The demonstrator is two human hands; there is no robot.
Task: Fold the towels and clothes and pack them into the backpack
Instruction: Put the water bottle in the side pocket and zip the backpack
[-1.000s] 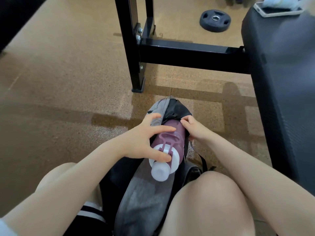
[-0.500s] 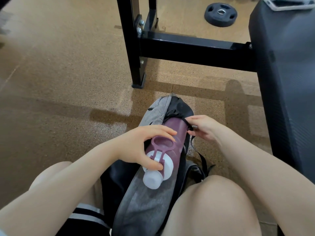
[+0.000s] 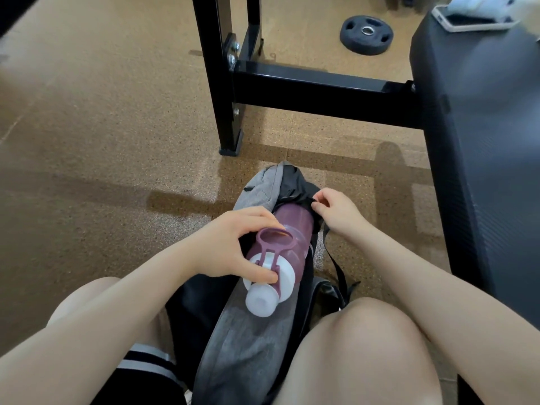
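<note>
A grey and black backpack (image 3: 245, 340) lies between my knees on the floor. A purple water bottle (image 3: 287, 244) with a white cap sits with its base in the backpack's black side pocket, cap toward me. My left hand (image 3: 230, 248) grips the bottle near its cap and carry loop. My right hand (image 3: 336, 211) pinches the black edge of the side pocket beside the bottle. No towels or clothes show outside the backpack.
A black metal frame (image 3: 306, 89) stands on the cork-coloured floor ahead. A black padded bench (image 3: 482, 141) runs along the right, with a phone (image 3: 473, 21) and pale cloth on its far end. A weight plate (image 3: 366, 35) lies on the floor behind.
My right hand has shifted from the bottle's side to the pocket's edge. My left hand has moved down toward the cap, and the bottle has slid a little toward me.
</note>
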